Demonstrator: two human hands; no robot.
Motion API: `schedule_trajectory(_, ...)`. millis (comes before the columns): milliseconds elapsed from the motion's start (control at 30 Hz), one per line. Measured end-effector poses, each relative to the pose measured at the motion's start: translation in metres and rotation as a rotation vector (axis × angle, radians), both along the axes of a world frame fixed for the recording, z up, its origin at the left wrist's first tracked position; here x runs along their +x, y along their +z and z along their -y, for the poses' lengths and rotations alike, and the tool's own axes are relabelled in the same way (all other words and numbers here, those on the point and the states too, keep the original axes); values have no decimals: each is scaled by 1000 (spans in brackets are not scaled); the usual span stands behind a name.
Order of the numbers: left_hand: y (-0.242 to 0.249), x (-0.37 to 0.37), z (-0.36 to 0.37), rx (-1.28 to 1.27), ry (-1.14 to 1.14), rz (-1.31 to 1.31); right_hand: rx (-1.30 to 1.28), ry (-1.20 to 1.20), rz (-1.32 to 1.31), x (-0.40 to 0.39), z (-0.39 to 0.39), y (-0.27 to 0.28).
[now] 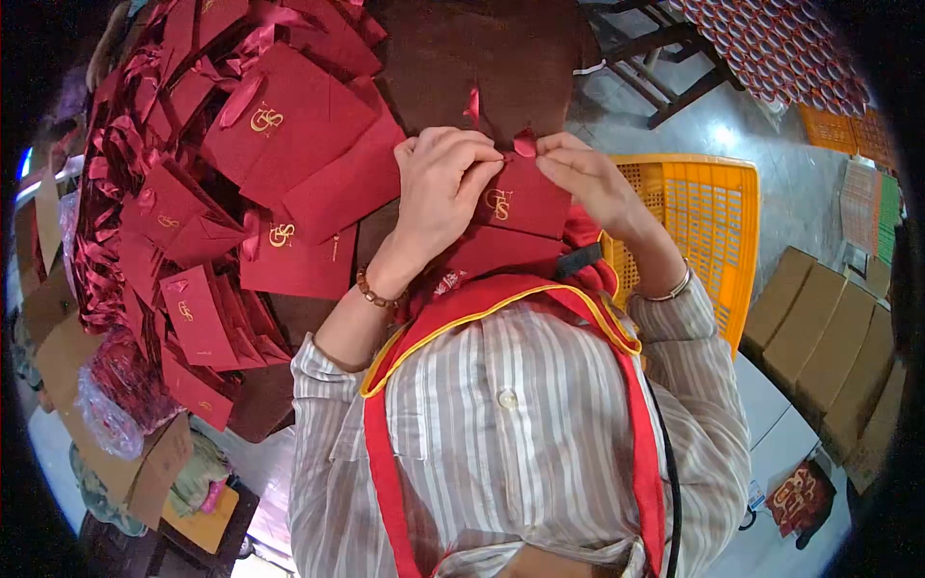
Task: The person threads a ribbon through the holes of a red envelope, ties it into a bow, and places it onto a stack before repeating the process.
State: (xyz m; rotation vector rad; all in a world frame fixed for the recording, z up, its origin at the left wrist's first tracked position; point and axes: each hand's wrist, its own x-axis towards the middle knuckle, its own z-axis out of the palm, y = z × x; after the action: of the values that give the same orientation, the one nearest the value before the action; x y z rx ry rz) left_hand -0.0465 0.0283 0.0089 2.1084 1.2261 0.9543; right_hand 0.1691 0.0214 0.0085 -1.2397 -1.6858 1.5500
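Note:
A dark red gift bag (530,200) with gold lettering lies in front of my chest, over the red apron. Its short red ribbon (523,144) stands up at the top edge between my hands. On the bag's left, my left hand (445,178) is closed, with thumb and forefinger pinched at the ribbon's base. My right hand (586,178) is closed too, its fingertips pinching the ribbon from the right. The exact grip points are partly hidden by the fingers. Another ribbon piece (472,104) lies on the brown table cover beyond my left hand.
Many red gift bags (289,120) with ribbons are heaped on the brown-covered table (472,48) to the left. A yellow plastic crate (713,231) stands at my right. Cardboard boxes (814,328) line the far right. Round red-rimmed items (780,43) fill a rack at the upper right.

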Motion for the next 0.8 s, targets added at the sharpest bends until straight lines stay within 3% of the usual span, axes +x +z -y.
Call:
schedule_trajectory(133, 0, 5, 4, 55, 31, -1, -138, -19, -14, 1, 2, 8)
schedule_trajectory(200, 10, 10, 9, 281, 90, -133, -155, -10, -130, 2, 2, 0)
schedule_trajectory(367, 4, 17, 16, 268, -1, -118, -174, -14, -98, -1, 2, 8)
schedule_trajectory(533, 2, 21, 16, 139, -10, 57, -168, -23, -10, -1, 3, 17)
schedule_trajectory(600, 9, 21, 18, 153, -19, 24, 27, 41, 19, 2, 3, 9)
schedule_trajectory(733, 14, 26, 18, 177, -34, -17, 13, 28, 28, -1, 6, 13)
schedule_trajectory(800, 17, 25, 19, 142, -38, -12, 124, 37, 114, -3, 9, 13)
